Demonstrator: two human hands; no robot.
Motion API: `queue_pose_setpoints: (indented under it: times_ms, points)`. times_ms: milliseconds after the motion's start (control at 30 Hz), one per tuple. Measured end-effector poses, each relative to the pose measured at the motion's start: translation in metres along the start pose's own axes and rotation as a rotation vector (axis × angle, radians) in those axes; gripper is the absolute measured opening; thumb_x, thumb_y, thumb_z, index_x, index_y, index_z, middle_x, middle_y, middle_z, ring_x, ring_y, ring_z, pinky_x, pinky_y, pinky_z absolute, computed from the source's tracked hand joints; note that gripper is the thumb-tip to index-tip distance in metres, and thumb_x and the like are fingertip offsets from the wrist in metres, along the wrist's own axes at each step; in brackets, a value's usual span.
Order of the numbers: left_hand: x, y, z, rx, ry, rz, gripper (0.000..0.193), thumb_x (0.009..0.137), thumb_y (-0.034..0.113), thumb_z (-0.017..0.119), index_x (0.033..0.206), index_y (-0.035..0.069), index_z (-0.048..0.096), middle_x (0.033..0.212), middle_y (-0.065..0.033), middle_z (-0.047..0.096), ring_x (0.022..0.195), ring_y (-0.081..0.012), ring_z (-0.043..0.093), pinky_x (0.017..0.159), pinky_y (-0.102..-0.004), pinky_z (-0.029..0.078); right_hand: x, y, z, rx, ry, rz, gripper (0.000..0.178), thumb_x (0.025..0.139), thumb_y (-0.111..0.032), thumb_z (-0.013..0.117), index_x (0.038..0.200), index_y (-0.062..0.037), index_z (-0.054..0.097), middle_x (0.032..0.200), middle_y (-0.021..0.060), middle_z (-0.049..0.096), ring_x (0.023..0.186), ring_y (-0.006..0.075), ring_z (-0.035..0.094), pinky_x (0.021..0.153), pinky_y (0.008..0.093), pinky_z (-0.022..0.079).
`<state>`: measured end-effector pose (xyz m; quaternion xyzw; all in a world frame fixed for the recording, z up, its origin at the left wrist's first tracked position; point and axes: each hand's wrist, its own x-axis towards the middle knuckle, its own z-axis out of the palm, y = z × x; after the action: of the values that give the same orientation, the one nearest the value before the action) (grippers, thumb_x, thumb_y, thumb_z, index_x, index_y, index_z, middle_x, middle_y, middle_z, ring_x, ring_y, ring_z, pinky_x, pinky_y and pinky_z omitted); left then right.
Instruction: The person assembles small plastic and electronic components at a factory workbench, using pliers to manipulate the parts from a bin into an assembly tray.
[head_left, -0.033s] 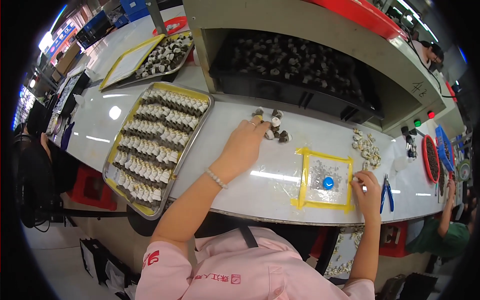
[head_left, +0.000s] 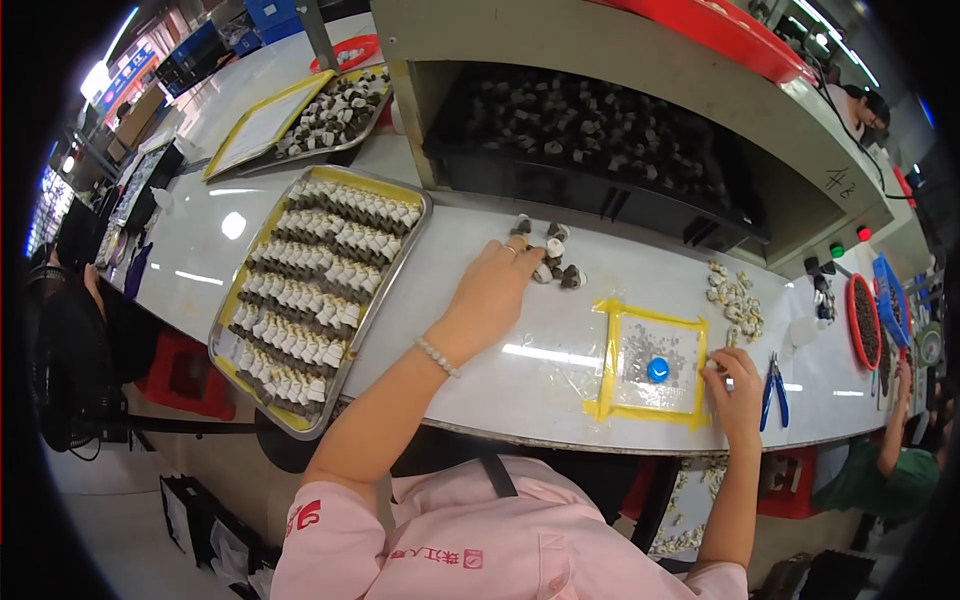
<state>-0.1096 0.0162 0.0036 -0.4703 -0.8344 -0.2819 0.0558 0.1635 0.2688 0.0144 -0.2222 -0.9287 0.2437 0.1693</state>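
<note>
My left hand (head_left: pixel 492 292) reaches over the table, its fingertips closed around one of several small dark-and-white pieces (head_left: pixel 556 247). The others lie loose beside the fingers. My right hand (head_left: pixel 737 386) rests by the right edge of a clear sheet (head_left: pixel 640 345) framed in yellow tape. Thumb and fingers are pinched together there; what they hold is too small to make out. On the sheet sit a round blue cap (head_left: pixel 657 370) and scattered grey marks. To the left of my left arm, a metal tray (head_left: pixel 424 215) carries rows of similar white-topped pieces.
A black bin (head_left: pixel 600 195) full of pieces stands under a shelf ahead. Blue-handled pliers (head_left: pixel 775 395) lie right of my right hand, below a pile of pale pieces (head_left: pixel 735 300). Another tray (head_left: pixel 335 115) is at the far left. A co-worker in green (head_left: pixel 880 470) sits at the right.
</note>
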Motion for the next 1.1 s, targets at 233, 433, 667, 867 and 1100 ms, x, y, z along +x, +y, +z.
queue_pose_setpoints:
  times_ms: [233, 433, 667, 867, 1100]
  points:
    - [-0.004, 0.009, 0.004, -0.052, -0.068, -0.088, 0.026, 0.077, 0.001, 0.060, 0.104, 0.001, 0.060, 0.097, -0.0137, 0.054, 0.091, -0.0314, 0.053, 0.081, -0.0377, 0.047, -0.014, 0.000, -0.009, -0.201, 0.012, -0.243, 0.027, 0.078, 0.004, 0.060, 0.105, 0.0030, 0.062, 0.105, 0.0154, 0.060, 0.086, 0.0285, 0.060, 0.073, 0.0330, 0.050]
    - [-0.017, 0.001, 0.007, -0.073, 0.124, 0.039, 0.017, 0.076, 0.002, 0.061, 0.093, 0.001, 0.060, 0.094, -0.0127, 0.054, 0.086, -0.0294, 0.053, 0.078, -0.0378, 0.046, -0.012, -0.018, -0.013, 0.008, -0.090, 0.108, 0.024, 0.075, 0.004, 0.065, 0.098, 0.0026, 0.062, 0.093, 0.0116, 0.057, 0.076, 0.0208, 0.059, 0.065, 0.0284, 0.051]
    - [-0.050, 0.027, -0.014, -0.156, 0.022, 0.034, 0.011, 0.074, 0.005, 0.064, 0.082, 0.002, 0.057, 0.087, -0.0105, 0.055, 0.083, -0.0288, 0.052, 0.075, -0.0373, 0.045, -0.026, -0.033, -0.002, 0.140, -0.001, -0.024, 0.026, 0.073, 0.005, 0.065, 0.099, 0.0031, 0.063, 0.092, 0.0102, 0.055, 0.079, 0.0193, 0.057, 0.067, 0.0268, 0.048]
    - [-0.058, 0.026, -0.017, -0.136, -0.036, 0.061, 0.018, 0.070, 0.010, 0.070, 0.081, 0.004, 0.057, 0.077, -0.0092, 0.057, 0.074, -0.0279, 0.051, 0.068, -0.0378, 0.044, -0.025, -0.042, -0.010, -0.070, -0.102, -0.084, 0.024, 0.075, 0.001, 0.066, 0.099, 0.0030, 0.064, 0.093, 0.0149, 0.058, 0.080, 0.0279, 0.060, 0.071, 0.0332, 0.049]
    - [-0.060, 0.043, -0.024, -0.164, -0.036, 0.012, 0.027, 0.069, 0.012, 0.075, 0.090, 0.003, 0.060, 0.079, -0.0097, 0.061, 0.065, -0.0257, 0.055, 0.059, -0.0358, 0.046, -0.013, -0.048, -0.010, 0.042, -0.125, 0.017, 0.018, 0.076, -0.006, 0.069, 0.093, -0.0002, 0.066, 0.086, 0.0118, 0.060, 0.073, 0.0253, 0.061, 0.065, 0.0324, 0.050]
